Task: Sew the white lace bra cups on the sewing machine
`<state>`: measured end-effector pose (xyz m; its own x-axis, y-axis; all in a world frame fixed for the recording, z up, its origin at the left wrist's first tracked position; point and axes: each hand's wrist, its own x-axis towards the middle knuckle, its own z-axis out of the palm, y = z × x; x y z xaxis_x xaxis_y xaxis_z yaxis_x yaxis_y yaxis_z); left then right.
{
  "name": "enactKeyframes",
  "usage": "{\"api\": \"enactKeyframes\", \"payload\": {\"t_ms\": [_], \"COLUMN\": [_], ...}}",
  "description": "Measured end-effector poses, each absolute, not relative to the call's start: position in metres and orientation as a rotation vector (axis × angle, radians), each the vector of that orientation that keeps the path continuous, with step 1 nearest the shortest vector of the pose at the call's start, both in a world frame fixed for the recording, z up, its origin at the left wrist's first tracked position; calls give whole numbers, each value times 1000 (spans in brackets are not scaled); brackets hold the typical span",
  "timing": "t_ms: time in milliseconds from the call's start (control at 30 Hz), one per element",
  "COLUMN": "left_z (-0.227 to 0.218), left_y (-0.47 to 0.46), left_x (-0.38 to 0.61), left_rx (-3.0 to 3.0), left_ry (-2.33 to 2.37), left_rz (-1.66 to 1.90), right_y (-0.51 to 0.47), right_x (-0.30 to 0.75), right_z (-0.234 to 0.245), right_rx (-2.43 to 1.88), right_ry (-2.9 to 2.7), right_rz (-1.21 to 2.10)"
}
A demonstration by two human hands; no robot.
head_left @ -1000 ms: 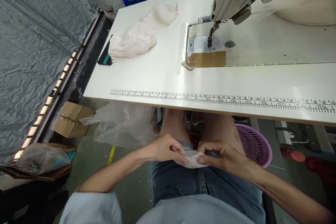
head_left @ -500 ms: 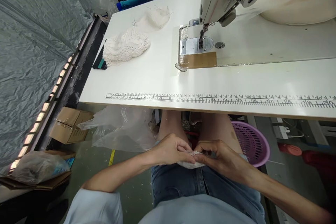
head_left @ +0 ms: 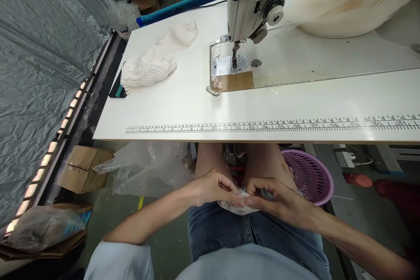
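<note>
A small piece of white lace fabric [head_left: 239, 208] rests over my lap, below the table's front edge. My left hand [head_left: 219, 190] pinches its upper edge between thumb and fingers. Close beside it, my right hand [head_left: 267, 194] grips the same edge, the fingertips of both hands nearly touching. Part of the lace is hidden behind the fingers. On the table at the left lies a folded stack of white lace [head_left: 148, 70], with a thin sheer cream piece [head_left: 179, 36] behind it.
A sewing machine [head_left: 234, 54] stands on the white table [head_left: 183, 105], which has a printed ruler [head_left: 262, 126] along its front. Beneath are a purple basket [head_left: 324, 179], clear plastic bags [head_left: 147, 168] and a cardboard box [head_left: 85, 168]. Cream fabric [head_left: 354, 4] lies right of the machine.
The view has shifted, so the table and machine appear further left. Both hands stay together on the lace, and slightly more of it shows between and below them.
</note>
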<state>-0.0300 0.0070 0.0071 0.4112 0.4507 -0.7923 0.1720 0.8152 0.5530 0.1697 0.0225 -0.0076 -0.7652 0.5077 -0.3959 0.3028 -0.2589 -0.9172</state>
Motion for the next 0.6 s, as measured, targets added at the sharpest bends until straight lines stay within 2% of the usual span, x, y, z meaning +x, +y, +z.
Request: {"api": "enactKeyframes", "payload": {"t_ms": [133,600], "left_z": [7,6], "left_y": [11,20], "left_x": [-26,5], "left_rx": [701,737], "left_ry": [1115,1134], "left_rz": [172,227], "right_y": [23,29], "right_x": [178,203], "right_z": [-10,-8], "right_rx": [-968,-879], "right_ry": [-1820,-1963], "right_rz": [2157,1756]}}
